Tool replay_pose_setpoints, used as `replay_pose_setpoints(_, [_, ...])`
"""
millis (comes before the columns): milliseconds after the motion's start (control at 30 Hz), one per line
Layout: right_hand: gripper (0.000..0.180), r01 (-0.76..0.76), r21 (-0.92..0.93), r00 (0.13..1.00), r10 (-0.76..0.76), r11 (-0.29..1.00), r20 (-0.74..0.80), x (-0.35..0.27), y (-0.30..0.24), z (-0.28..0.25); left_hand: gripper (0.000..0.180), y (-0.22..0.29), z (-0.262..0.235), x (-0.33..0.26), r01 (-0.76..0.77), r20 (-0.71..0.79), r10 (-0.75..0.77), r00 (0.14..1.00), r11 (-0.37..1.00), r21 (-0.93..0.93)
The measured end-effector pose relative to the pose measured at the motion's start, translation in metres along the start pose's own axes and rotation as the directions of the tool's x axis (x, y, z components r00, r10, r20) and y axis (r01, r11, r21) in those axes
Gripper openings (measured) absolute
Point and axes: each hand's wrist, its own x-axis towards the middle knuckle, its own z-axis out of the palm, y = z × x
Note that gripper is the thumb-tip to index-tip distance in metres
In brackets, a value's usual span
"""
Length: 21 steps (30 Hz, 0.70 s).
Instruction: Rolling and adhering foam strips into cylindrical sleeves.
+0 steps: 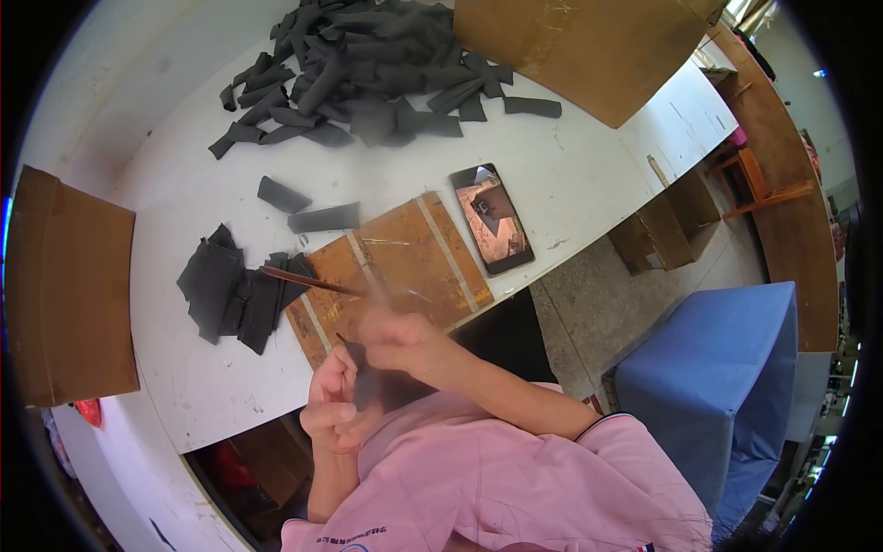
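Observation:
My left hand point(333, 400) is closed around a small dark grey fabric piece point(368, 375) just off the table's near edge. Close beside it, my right hand point(400, 339) is blurred by motion, its fingers curled. From that hand a thin reddish-brown stick point(311, 280) points left over the board; where they meet is smeared. Under the stick's tip lies a stack of flat dark grey fabric pieces point(216, 285). A worn brown wooden board point(405, 248) with pale strips lies in front of my hands. Two loose grey fabric pieces point(324, 218) rest past its left corner.
A big heap of grey fabric pieces point(368, 74) covers the far side of the white table point(589, 198). One cardboard box point(589, 55) stands behind at right, another point(78, 290) at left. A phone point(492, 219) lies right of the board. A blue fabric-covered bin point(699, 377) stands at right.

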Motion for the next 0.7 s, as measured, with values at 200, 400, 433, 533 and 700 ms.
replay_pose_setpoints(200, [0.005, 0.021, -0.124, 0.996, -0.031, 0.992, -0.083, 0.006, -0.027, 0.004, 0.022, -0.014, 0.003, 0.006, -0.364, -0.101, 0.61, 0.786, 0.589, 0.721])
replay_pose_setpoints(400, [0.006, 0.3, -0.511, 0.907, -0.406, 0.806, -0.108, 0.008, -0.029, 0.013, 0.013, -0.021, 0.015, 0.023, -0.464, -0.064, 0.791, 0.608, 0.419, 0.78])
replay_pose_setpoints(433, [0.007, 0.298, -0.534, 0.902, -0.416, 0.791, -0.113, 0.007, -0.03, 0.014, 0.013, -0.02, 0.016, 0.022, -0.463, -0.063, 0.789, 0.611, 0.421, 0.78])
replay_pose_setpoints(533, [0.008, 0.273, -0.602, 0.879, -0.449, 0.75, -0.162, 0.008, -0.032, 0.018, 0.01, -0.014, 0.017, 0.018, -0.383, -0.153, 0.692, 0.705, 0.554, 0.739])
replay_pose_setpoints(700, [0.006, 0.159, -0.454, 0.946, -0.267, 0.877, -0.185, 0.004, -0.036, 0.016, 0.015, 0.004, 0.008, 0.02, -0.377, -0.114, 0.449, 0.886, 0.843, 0.384])
